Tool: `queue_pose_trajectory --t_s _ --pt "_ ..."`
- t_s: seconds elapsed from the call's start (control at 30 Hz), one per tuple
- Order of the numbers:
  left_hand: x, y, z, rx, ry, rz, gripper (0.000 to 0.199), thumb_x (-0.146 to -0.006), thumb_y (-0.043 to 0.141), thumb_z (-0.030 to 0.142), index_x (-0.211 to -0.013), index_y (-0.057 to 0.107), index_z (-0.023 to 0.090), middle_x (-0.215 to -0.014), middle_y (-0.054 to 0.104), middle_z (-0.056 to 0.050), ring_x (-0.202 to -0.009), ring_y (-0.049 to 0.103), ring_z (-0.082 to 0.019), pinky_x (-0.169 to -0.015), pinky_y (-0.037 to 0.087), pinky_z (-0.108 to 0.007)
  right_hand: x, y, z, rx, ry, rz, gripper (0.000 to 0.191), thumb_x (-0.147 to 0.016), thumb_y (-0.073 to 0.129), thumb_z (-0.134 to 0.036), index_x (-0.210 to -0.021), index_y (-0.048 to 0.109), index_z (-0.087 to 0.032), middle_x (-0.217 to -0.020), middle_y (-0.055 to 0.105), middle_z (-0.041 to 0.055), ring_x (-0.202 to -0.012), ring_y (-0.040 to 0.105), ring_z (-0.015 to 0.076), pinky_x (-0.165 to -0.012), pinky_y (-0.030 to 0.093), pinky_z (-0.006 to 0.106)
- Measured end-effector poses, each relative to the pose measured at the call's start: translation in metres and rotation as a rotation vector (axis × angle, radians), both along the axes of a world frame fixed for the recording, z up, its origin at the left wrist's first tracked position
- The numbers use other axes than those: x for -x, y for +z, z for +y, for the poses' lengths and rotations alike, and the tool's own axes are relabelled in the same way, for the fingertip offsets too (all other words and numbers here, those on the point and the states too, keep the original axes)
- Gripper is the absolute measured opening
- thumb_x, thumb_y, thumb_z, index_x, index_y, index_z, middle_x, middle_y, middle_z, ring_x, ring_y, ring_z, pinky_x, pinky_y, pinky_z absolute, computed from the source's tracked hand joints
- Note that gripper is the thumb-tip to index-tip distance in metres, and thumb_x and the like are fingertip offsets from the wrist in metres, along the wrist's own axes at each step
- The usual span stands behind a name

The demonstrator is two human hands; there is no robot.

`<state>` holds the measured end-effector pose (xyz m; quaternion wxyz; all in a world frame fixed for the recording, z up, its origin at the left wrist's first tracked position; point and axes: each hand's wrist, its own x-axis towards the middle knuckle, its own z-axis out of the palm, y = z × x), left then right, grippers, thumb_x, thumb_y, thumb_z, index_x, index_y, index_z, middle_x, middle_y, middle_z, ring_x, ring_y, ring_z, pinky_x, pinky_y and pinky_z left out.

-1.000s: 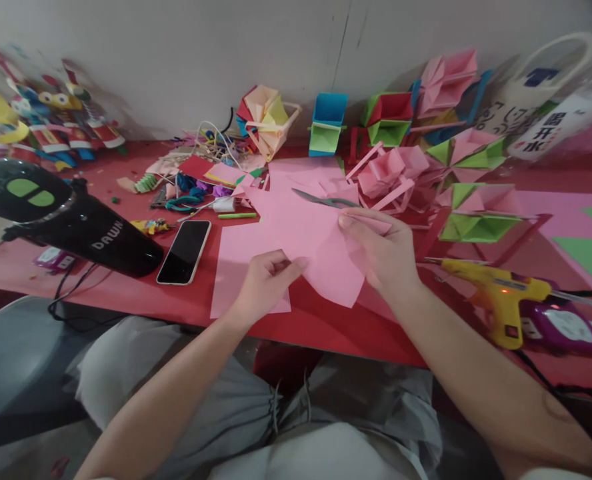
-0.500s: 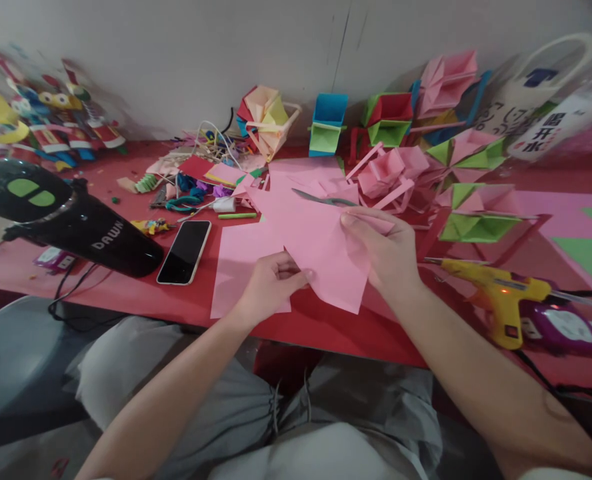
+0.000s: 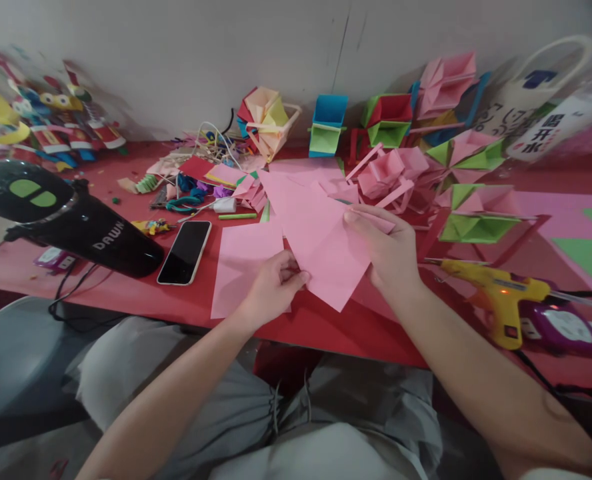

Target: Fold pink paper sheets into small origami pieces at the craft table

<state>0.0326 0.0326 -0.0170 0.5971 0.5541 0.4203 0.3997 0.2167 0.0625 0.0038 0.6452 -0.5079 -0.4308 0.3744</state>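
Observation:
A pink sheet of paper [image 3: 319, 240] is held tilted above the red table between both hands. My left hand [image 3: 276, 287] pinches its lower left edge between thumb and fingers. Across from it, my right hand [image 3: 386, 247] grips the upper right edge, the thumb lying on top. Behind the raised sheet, only a small dark bit of the scissors [image 3: 343, 201] shows; the rest is hidden. Another pink sheet [image 3: 239, 260] lies flat on the table under and beside my left hand.
A phone [image 3: 185, 253] and a black tumbler [image 3: 71, 220] stand to the left. At right, a yellow glue gun [image 3: 501, 290] with a lit light rests by a purple power strip [image 3: 563, 327]. Folded paper lanterns [image 3: 391, 173] and craft scraps [image 3: 211, 180] line the back.
The held pink sheet has turned slightly, its lower corner shifting left. It now covers most of the scissors, whose blade showed before. Both hands stay nearly in place.

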Motion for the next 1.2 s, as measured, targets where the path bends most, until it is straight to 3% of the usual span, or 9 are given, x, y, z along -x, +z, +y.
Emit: queue_pose_trajectory --t_s 0.37,0.8,0.93,1.1,1.2 --pt "0.001 -0.002 0.003 0.055 0.075 -0.032 0.010 -0.076 0.071 0.016 -0.077 0.061 0.015 -0.072 0.066 0.000 -0.063 0.063 -0.010 -0.065 0.054 -0.024 -0.002 0.001 0.001 0.023 0.021 0.033 0.024 -0.071 0.082 -0.037 -0.091 0.074 -0.027 -0.096 0.076 0.0040 -0.092 0.072 0.0242 -0.079 0.060 0.041" --pt "0.010 -0.003 0.009 -0.098 0.075 0.092 0.003 -0.080 0.060 0.017 -0.078 0.059 0.015 -0.079 0.063 -0.002 -0.074 0.060 -0.013 -0.068 0.049 -0.025 -0.005 0.000 0.004 0.014 0.054 0.054 0.021 -0.068 0.083 -0.033 -0.086 0.074 -0.027 -0.089 0.075 0.0014 -0.088 0.071 0.0207 -0.084 0.058 0.040" --pt "0.021 0.000 0.013 -0.156 0.109 0.192 0.007 -0.085 0.055 0.021 -0.081 0.059 0.017 -0.076 0.058 0.000 -0.068 0.054 -0.011 -0.064 0.046 -0.024 -0.009 0.002 0.004 0.011 0.117 -0.009 0.024 -0.069 0.082 -0.030 -0.090 0.074 -0.026 -0.087 0.075 0.0014 -0.086 0.071 0.0203 -0.083 0.058 0.040" --pt "0.038 0.004 0.023 -0.224 0.154 0.260 0.014 -0.085 0.056 0.022 -0.094 0.065 0.016 -0.087 0.065 -0.004 -0.078 0.060 -0.015 -0.066 0.047 -0.024 -0.014 -0.001 0.007 0.013 0.206 -0.087 0.029 -0.066 0.084 -0.030 -0.091 0.074 -0.023 -0.087 0.075 0.0027 -0.084 0.071 0.0200 -0.082 0.059 0.040" --pt "0.047 0.011 0.028 -0.259 0.159 0.328 0.012 -0.081 0.059 0.020 -0.089 0.067 0.015 -0.083 0.066 -0.004 -0.076 0.061 -0.015 -0.066 0.049 -0.025 -0.016 -0.004 0.009 0.027 0.247 -0.097 0.027 -0.064 0.085 -0.032 -0.087 0.075 -0.021 -0.083 0.075 0.0026 -0.081 0.070 0.0194 -0.083 0.058 0.040"
